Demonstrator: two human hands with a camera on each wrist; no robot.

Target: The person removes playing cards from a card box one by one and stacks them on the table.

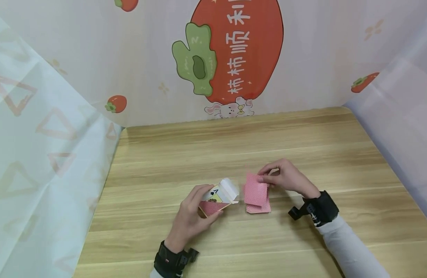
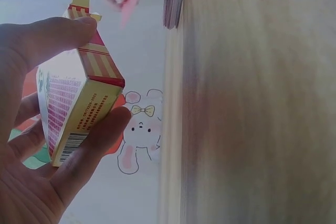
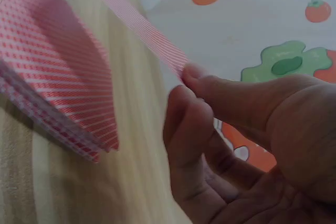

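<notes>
My left hand [image 1: 190, 214] grips a playing-card box [image 1: 212, 206], tilted, with its white flap [image 1: 228, 189] raised toward the right. An ace of spades design shows on the box in the head view; in the left wrist view, the thumb and fingers wrap its printed sides and a barcode end faces the camera. My right hand [image 1: 287, 178] pinches a pink-patterned playing card [image 3: 139, 30] by its edge between thumb and forefinger. Below and beside that card, a stack of pink-backed cards [image 1: 258, 209] lies on the table, its edges slightly uneven.
The wood-grain table [image 1: 157, 154] runs back to a printed curtain [image 1: 314, 69] with tomato and rabbit drawings. More pale curtain [image 1: 43, 173] hangs along the left side and the right side. Both wrists wear black camera straps [image 1: 321, 208].
</notes>
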